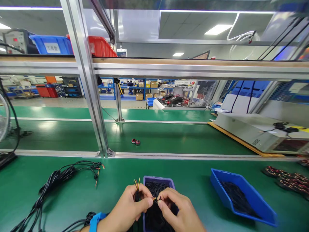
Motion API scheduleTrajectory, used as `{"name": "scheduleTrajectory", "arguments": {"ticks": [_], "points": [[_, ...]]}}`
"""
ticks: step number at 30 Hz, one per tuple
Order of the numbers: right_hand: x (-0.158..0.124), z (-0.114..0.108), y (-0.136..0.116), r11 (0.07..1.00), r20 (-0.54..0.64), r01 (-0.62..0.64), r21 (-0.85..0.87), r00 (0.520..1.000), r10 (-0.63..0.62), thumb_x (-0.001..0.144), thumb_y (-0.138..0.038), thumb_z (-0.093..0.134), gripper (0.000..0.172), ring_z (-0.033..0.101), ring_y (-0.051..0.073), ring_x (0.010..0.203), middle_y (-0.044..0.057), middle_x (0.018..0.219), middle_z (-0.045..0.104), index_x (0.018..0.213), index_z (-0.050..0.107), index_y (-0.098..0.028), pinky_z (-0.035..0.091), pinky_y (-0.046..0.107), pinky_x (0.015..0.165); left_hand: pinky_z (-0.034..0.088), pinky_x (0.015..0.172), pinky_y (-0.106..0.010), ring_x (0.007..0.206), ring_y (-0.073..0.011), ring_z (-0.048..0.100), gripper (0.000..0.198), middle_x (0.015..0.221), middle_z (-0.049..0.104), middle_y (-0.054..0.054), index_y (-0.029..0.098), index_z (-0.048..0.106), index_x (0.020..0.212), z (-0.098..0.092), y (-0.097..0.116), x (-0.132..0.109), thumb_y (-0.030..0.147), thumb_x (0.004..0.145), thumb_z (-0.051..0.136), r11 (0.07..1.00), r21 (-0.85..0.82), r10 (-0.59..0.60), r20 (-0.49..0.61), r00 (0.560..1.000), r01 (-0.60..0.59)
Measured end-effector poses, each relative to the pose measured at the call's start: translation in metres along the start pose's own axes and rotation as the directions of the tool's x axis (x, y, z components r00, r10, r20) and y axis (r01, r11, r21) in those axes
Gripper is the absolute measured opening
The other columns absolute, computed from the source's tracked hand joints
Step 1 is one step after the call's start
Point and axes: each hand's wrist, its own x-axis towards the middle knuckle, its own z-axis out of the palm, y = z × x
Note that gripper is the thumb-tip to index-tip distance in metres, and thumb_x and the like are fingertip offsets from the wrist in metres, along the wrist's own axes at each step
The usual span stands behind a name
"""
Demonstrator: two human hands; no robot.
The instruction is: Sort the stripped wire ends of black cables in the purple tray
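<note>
My left hand (135, 202) is closed around a black cable (136, 195) whose bare red and yellow wires fan out above the fingers. One wire end (154, 198) sticks out between its thumb and forefinger, toward the other hand. My right hand (175, 206) pinches a small black piece (158, 199), apparently a short tube, close to that wire end; whether they touch I cannot tell. Both hands are above a purple bin (159, 178) full of short black pieces.
A bundle of black cables (56, 178) with stripped ends lies at the left. To the right stands a blue tray (243, 180) of black pieces, beside a pile of round parts (289, 180). A metal upright (90, 87) rises at the bench's back edge; a grey box (256, 129) sits behind.
</note>
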Motion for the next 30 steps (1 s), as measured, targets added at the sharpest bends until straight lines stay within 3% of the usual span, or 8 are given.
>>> {"name": "scheduleTrajectory", "arguments": {"ticks": [6, 11, 21, 30], "points": [[0.000, 0.004, 0.004, 0.994, -0.057, -0.045, 0.104, 0.997, 0.051, 0.093, -0.038, 0.050, 0.026, 0.060, 0.017, 0.067, 0.001, 0.073, 0.065, 0.077, 0.062, -0.021, 0.048, 0.023, 0.063, 0.023, 0.039, -0.019, 0.046, -0.0075, 0.037, 0.049, 0.054, 0.048, 0.006, 0.017, 0.063, 0.074, 0.003, 0.003, -0.003, 0.063, 0.066, 0.078, 0.999, 0.021, -0.043, 0.055, 0.998, 0.042], [0.000, 0.007, 0.009, 0.978, -0.112, -0.072, 0.198, 0.989, 0.095, 0.092, -0.051, 0.055, 0.035, 0.060, 0.017, 0.065, 0.001, 0.071, 0.064, 0.077, 0.063, -0.020, 0.050, 0.023, 0.062, 0.021, 0.040, -0.018, 0.046, -0.0069, 0.037, 0.050, 0.055, 0.045, 0.007, 0.017, 0.061, 0.073, 0.004, 0.005, -0.002, 0.062, 0.065, 0.080, 0.997, -0.044, -0.058, 0.021, 0.998, 0.058], [-0.003, 0.013, -0.002, 0.940, -0.239, -0.103, 0.324, 0.953, 0.187, 0.086, -0.062, 0.063, 0.043, 0.060, 0.017, 0.060, 0.002, 0.068, 0.066, 0.076, 0.069, -0.020, 0.054, 0.023, 0.058, 0.022, 0.041, -0.018, 0.046, -0.0067, 0.037, 0.046, 0.054, 0.045, 0.007, 0.017, 0.059, 0.073, 0.004, 0.008, -0.004, 0.058, 0.068, 0.080, 0.997, -0.058, -0.052, 0.050, 0.997, 0.055], [-0.002, 0.013, -0.006, 0.914, -0.228, -0.114, 0.389, 0.949, 0.216, 0.082, -0.059, 0.069, 0.040, 0.060, 0.016, 0.061, 0.001, 0.068, 0.064, 0.074, 0.068, -0.021, 0.053, 0.022, 0.060, 0.024, 0.042, -0.019, 0.048, -0.0078, 0.038, 0.045, 0.056, 0.048, 0.006, 0.017, 0.060, 0.074, 0.003, 0.006, -0.004, 0.057, 0.068, 0.079, 0.998, -0.045, -0.044, 0.060, 0.997, 0.047]]}}
